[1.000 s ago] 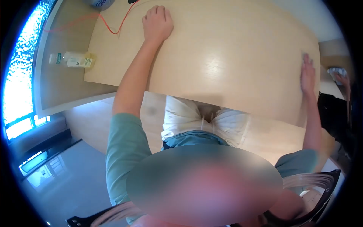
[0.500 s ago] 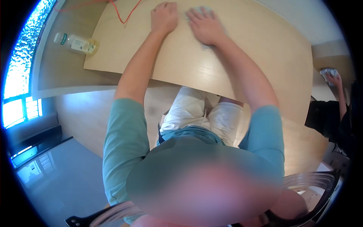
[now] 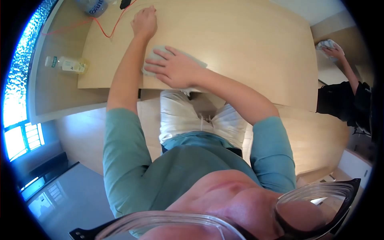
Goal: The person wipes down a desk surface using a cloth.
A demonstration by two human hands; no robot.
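Note:
My right hand lies flat with fingers spread on a pale grey-green cloth, near the front edge of the light wooden table. The cloth is flat under the palm and shows around the fingers. Farther forward and to the left, my left hand rests on the tabletop with its fingers curled in; nothing shows in them. Just left of it runs a thin red cable.
A clear bottle with a pale label and yellowish liquid is at the left. Another bottle with blue lettering and a small black object are at the top left. At the right, another person's hand holds a white cloth.
My right hand and the cloth have moved left and back toward the front edge. My left hand appears slightly farther left. The view has shifted, bringing the blue-lettered bottle and black object in.

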